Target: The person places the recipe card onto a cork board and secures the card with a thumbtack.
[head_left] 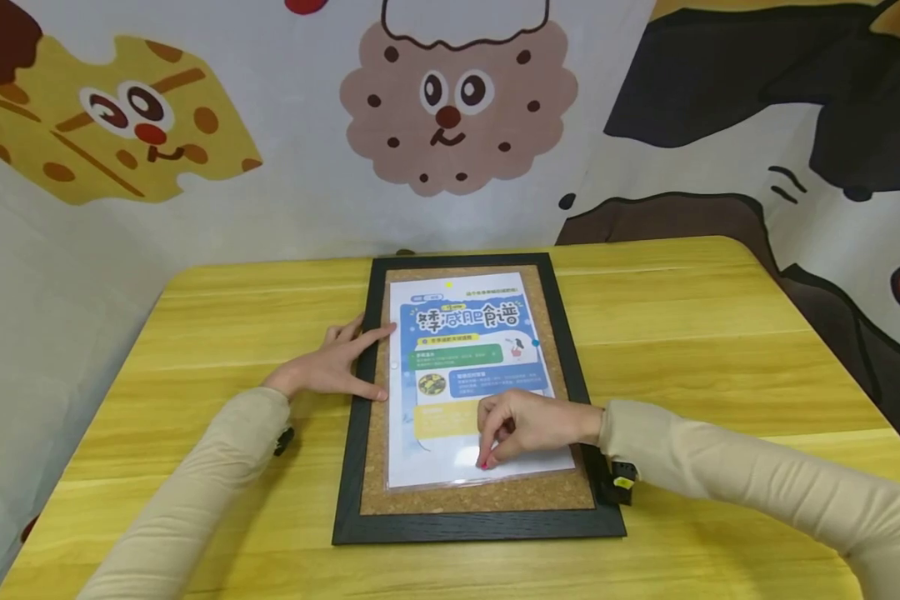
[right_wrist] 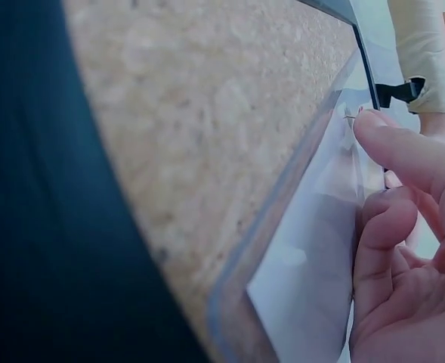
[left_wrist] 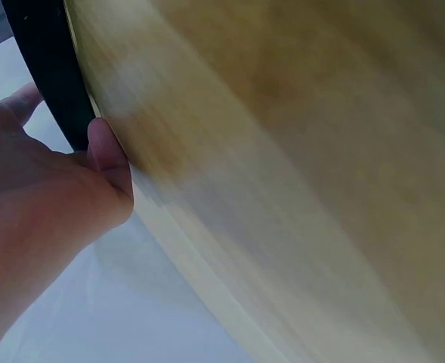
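A laminated poster [head_left: 450, 462] with printed Chinese text lies on a cork board [head_left: 480, 500] in a black frame [head_left: 480, 527]. My right hand [head_left: 532, 421] pinches a red push pin [head_left: 484, 465] between thumb and forefinger, low over the poster's bottom edge. In the right wrist view the pin's thin metal point [right_wrist: 349, 116] shows beside the fingertips, close to the plastic. My left hand [head_left: 330, 362] rests across the frame's left side, its fingers spread and the thumb reaching onto the cork. From the left wrist, the thumb [left_wrist: 109, 155] is seen near the black frame.
A yellow pin [head_left: 449, 285] sits at the poster's top, a blue pin [head_left: 536, 342] on its right edge and a whitish pin [head_left: 394, 365] on its left. The wood-patterned table [head_left: 690, 333] meets a cartoon-printed cloth backdrop [head_left: 285, 217] behind.
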